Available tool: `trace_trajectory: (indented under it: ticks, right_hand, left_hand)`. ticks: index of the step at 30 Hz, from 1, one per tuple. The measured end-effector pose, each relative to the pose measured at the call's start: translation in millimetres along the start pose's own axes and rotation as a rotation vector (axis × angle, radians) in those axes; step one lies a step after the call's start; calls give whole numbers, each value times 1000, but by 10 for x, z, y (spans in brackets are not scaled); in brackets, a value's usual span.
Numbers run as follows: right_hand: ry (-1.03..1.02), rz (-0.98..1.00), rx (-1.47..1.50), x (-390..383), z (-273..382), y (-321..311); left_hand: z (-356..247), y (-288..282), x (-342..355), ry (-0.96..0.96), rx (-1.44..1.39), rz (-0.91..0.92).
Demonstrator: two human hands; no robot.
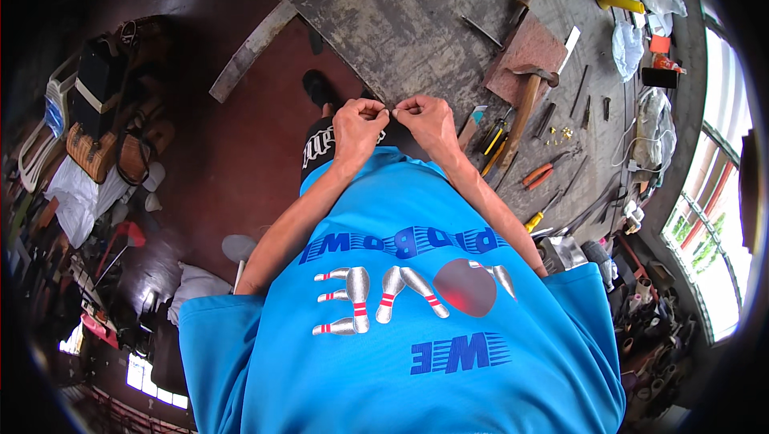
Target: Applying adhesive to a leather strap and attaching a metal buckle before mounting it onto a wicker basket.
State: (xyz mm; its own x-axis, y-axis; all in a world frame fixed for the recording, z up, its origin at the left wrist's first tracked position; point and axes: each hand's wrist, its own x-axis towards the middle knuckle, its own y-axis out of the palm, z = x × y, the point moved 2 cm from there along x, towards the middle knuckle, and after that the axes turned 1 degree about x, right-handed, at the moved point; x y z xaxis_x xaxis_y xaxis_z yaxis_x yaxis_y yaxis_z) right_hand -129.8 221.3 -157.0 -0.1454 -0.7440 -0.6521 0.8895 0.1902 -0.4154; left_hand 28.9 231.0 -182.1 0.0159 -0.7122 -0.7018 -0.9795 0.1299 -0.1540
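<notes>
My left hand and my right hand are close together in front of my lap, beside the near corner of the workbench. Both are closed in a pinch, thumb against forefinger, with the fingertips a short gap apart. Whatever they hold is too small or too hidden to make out. To the right of my right hand, a hammer with a wooden handle lies with its head on a reddish-brown block. Screwdrivers lie between the hammer and my right hand.
Orange-handled pliers, small brass-coloured pieces and thin metal tools lie on the bench. A yellow tube and plastic bags are at its far right. Sandals and other goods are piled on the left.
</notes>
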Motion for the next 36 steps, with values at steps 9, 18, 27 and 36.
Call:
trace_trajectory:
  ticks: [9, 18, 27, 36]
  right_hand:
    - [-80, 75, 66, -24, -67, -8]
    - [-152, 157, 223, -256, 285, -32]
    - [-153, 96, 248, -587, 639, -167]
    - [-331, 5, 241, -748, 516, -169]
  left_hand:
    - [-3, -60, -51, 104, 5, 23]
    - [-173, -244, -330, 76, -387, 100]
    - [-593, -385, -541, 277, -213, 90]
    - [-589, -381, -721, 211, -275, 161]
